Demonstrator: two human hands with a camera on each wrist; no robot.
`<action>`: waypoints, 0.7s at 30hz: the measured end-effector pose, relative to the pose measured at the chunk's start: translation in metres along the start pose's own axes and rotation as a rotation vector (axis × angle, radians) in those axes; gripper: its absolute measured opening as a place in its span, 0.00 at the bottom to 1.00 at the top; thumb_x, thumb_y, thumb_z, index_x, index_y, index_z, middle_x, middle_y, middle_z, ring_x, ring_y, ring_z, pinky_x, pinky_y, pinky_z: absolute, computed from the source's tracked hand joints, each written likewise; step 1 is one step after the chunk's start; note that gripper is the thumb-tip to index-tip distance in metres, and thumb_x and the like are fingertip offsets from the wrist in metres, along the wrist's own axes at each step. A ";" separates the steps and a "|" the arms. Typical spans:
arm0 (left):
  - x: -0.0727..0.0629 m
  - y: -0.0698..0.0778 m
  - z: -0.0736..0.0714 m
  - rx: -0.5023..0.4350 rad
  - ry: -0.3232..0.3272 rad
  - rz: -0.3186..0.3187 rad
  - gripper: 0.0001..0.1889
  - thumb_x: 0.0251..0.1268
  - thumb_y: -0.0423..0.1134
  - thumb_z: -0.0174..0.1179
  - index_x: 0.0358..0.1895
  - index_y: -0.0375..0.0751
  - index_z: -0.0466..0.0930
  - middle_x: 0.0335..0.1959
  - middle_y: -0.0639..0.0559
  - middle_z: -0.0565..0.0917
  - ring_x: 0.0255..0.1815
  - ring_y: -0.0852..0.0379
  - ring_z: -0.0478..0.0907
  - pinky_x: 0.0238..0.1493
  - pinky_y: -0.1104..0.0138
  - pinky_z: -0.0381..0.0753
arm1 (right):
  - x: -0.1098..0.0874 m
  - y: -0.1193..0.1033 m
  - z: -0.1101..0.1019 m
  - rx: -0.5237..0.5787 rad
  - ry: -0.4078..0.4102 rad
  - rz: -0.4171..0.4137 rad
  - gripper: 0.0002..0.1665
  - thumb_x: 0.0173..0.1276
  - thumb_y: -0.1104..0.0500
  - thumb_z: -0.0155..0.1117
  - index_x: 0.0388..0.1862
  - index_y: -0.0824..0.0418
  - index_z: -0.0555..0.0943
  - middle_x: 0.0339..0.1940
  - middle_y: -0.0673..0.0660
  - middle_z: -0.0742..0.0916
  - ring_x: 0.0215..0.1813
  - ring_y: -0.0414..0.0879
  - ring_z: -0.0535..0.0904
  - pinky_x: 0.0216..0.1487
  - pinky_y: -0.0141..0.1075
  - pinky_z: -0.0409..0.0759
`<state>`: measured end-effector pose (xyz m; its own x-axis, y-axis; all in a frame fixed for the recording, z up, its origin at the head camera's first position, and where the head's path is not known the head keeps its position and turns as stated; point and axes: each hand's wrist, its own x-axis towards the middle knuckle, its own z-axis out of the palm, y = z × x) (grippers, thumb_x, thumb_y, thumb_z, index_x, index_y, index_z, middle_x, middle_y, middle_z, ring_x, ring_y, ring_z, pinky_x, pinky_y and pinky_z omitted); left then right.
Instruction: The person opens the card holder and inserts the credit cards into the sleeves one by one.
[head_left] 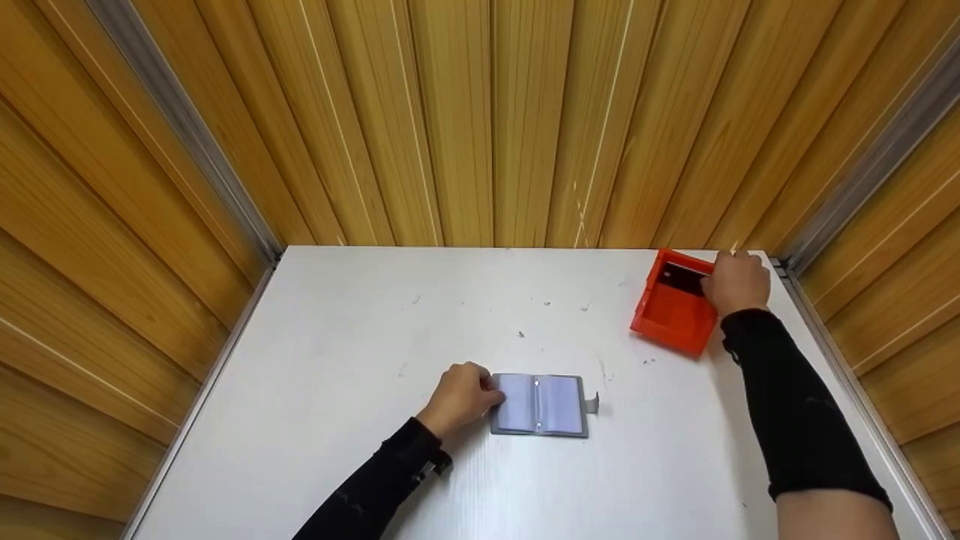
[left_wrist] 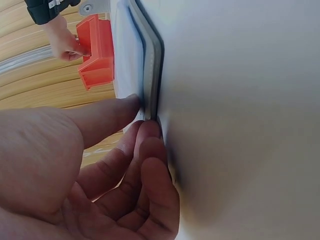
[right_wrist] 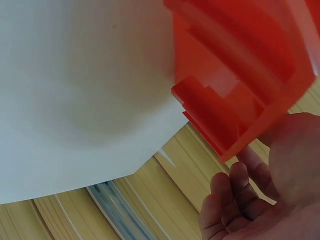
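At lower centre, the light-looking booklet [head_left: 561,406] is well edge-pinched by left hand [head_left: 460,397]; grip of right hand [head_left: 739,283] is unclear.

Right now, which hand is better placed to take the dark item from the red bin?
Probably your right hand: it's at the red bin, close beside the dark item inside. Your left hand is farther off, pinching the left edge of the open booklet.

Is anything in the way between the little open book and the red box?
Nothing visible stands between the open book and the red box; I only see white tabletop there.
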<state>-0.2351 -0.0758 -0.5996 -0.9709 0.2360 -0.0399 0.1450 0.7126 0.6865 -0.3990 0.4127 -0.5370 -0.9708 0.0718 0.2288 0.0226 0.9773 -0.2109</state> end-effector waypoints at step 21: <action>-0.004 -0.002 0.000 -0.013 -0.021 -0.011 0.09 0.64 0.38 0.77 0.27 0.44 0.89 0.25 0.58 0.85 0.31 0.59 0.77 0.35 0.66 0.77 | 0.003 -0.009 0.008 -0.074 -0.018 0.037 0.32 0.72 0.60 0.71 0.61 0.86 0.75 0.57 0.86 0.78 0.63 0.82 0.73 0.64 0.74 0.74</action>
<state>-0.2319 -0.0786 -0.6009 -0.9682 0.2424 -0.0624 0.1321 0.7065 0.6953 -0.4039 0.4025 -0.5424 -0.9731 0.1051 0.2051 0.0753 0.9861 -0.1480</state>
